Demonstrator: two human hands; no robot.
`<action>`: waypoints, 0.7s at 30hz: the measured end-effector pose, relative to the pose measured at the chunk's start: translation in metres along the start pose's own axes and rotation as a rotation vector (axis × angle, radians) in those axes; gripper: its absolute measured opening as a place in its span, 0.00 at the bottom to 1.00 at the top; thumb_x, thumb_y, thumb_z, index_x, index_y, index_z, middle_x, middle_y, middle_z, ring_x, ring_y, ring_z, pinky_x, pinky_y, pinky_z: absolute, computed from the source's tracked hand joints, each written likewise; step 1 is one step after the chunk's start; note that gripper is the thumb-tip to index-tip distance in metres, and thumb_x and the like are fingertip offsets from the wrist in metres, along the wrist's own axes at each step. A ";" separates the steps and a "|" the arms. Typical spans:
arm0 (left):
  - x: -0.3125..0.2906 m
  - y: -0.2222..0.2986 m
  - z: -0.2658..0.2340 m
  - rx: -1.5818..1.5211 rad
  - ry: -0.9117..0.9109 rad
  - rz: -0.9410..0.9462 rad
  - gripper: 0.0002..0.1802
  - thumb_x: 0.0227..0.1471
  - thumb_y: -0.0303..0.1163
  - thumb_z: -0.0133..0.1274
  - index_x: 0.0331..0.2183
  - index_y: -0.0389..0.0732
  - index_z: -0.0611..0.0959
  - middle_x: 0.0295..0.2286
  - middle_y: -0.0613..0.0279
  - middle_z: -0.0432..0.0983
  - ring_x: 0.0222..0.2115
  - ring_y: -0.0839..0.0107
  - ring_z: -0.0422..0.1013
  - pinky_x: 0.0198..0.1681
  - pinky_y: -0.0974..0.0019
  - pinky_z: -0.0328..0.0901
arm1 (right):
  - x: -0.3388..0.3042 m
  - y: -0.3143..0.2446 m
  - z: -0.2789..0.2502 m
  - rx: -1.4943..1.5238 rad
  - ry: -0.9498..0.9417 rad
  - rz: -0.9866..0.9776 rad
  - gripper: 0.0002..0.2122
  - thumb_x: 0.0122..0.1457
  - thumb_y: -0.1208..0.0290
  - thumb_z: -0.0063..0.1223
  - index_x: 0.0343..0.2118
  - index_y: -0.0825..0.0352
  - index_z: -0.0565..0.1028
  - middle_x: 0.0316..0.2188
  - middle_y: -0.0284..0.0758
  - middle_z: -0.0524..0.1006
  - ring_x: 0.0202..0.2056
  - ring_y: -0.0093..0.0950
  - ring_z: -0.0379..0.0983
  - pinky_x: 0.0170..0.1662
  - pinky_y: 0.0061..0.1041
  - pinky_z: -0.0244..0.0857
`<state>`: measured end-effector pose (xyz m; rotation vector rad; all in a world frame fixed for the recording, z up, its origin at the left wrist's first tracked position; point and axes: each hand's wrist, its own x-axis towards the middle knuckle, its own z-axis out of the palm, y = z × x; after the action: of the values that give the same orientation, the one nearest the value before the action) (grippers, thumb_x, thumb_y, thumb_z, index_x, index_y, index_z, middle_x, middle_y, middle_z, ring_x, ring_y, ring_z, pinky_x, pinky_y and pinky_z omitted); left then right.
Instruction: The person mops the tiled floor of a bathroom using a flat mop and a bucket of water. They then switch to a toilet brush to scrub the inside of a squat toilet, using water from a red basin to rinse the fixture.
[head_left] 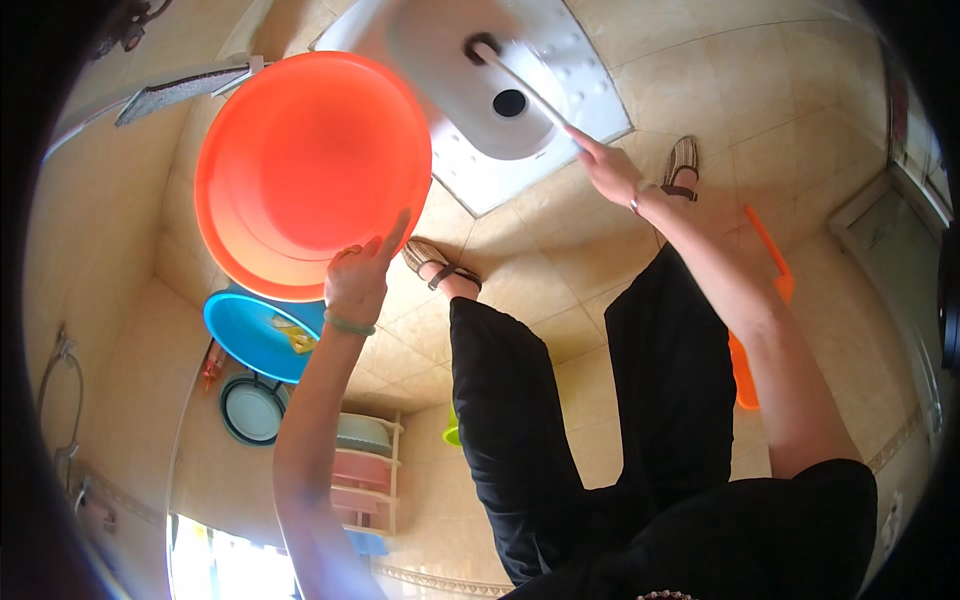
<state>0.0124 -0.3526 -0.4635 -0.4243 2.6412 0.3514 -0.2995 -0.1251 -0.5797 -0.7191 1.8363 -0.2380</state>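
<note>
My right hand (612,172) is closed round the pale handle of a toilet brush (537,100). The dark brush head touches the bowl of a white squat toilet (450,170), just beyond the round drain hole. At the left, my left hand (357,285) grips the near rim of a large orange basin (300,150), with one finger stretched along the outside of the rim. The basin is tilted so that its inside faces me, and it hides part of the toilet's left side.
Behind the orange basin stands a blue basin (245,335) with a yellow item in it. Small folding basins (252,410) hang lower left, beside a rack (395,470) of basins. An orange long-handled dustpan (742,370) lies right of my legs. My sandalled feet flank the toilet's near end.
</note>
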 end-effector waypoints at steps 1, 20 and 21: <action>0.000 0.001 0.002 0.022 -0.026 -0.003 0.44 0.37 0.23 0.51 0.58 0.59 0.62 0.20 0.68 0.69 0.18 0.71 0.69 0.25 0.71 0.67 | 0.010 -0.024 0.003 0.254 -0.093 0.095 0.23 0.63 0.68 0.36 0.61 0.46 0.54 0.17 0.32 0.67 0.14 0.21 0.62 0.16 0.23 0.60; 0.017 0.012 0.003 0.221 -0.215 0.094 0.46 0.40 0.24 0.50 0.60 0.61 0.55 0.18 0.67 0.70 0.17 0.71 0.71 0.26 0.71 0.67 | -0.036 0.010 -0.012 -0.388 -0.353 0.174 0.26 0.60 0.75 0.32 0.63 0.55 0.51 0.18 0.40 0.72 0.17 0.28 0.68 0.19 0.30 0.62; 0.023 0.012 0.000 0.241 -0.230 0.102 0.44 0.41 0.27 0.50 0.60 0.61 0.55 0.18 0.67 0.71 0.17 0.71 0.71 0.25 0.71 0.66 | -0.026 0.027 -0.015 -0.411 -0.263 0.131 0.25 0.61 0.74 0.31 0.62 0.52 0.51 0.15 0.36 0.70 0.15 0.26 0.66 0.17 0.28 0.61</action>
<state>-0.0115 -0.3467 -0.4721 -0.1615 2.4450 0.1028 -0.3173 -0.0910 -0.5664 -0.8609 1.6841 0.3169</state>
